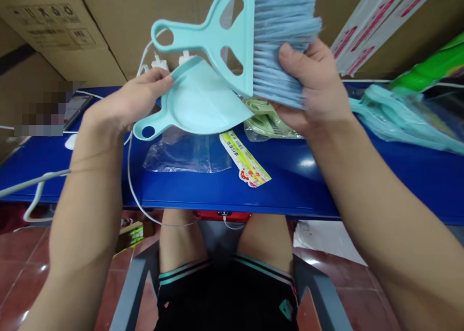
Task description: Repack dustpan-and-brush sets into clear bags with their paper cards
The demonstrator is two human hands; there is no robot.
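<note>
a long blue bench (pixel 290 186) runs across the view, with large cardboard cartons (pixel 61 31) behind it and a red tile floor (pixel 21 292) below it. the person sits at the bench, with black shorts (pixel 224 292) showing below its front edge, between the forearms.

both hands are raised above the bench. the left hand (pixel 134 101) is closed on the rim of a mint-green plastic dustpan (pixel 203 96), fingers curled over its edge, with the pan's looped handle pointing down and to the left, just beyond the heel of that hand. the right hand (pixel 311 89) is clenched around the blue bristles (pixel 286 17) of a mint-green hand brush (pixel 232 36), whose handle reaches left, above the dustpan and toward the left hand. the brush's head overlaps the dustpan's top edge.

below and left of the right hand, a pale green packaged set (pixel 264 121) lies on the bench. to the right of that hand lies a bagged mint-green brush set (pixel 398 113). under the dustpan lie a clear plastic bag (pixel 186 152) and, nearer the right hand, a yellow printed label card (pixel 244 157). a thin white cable (pixel 132 176) runs past the left wrist.
</note>
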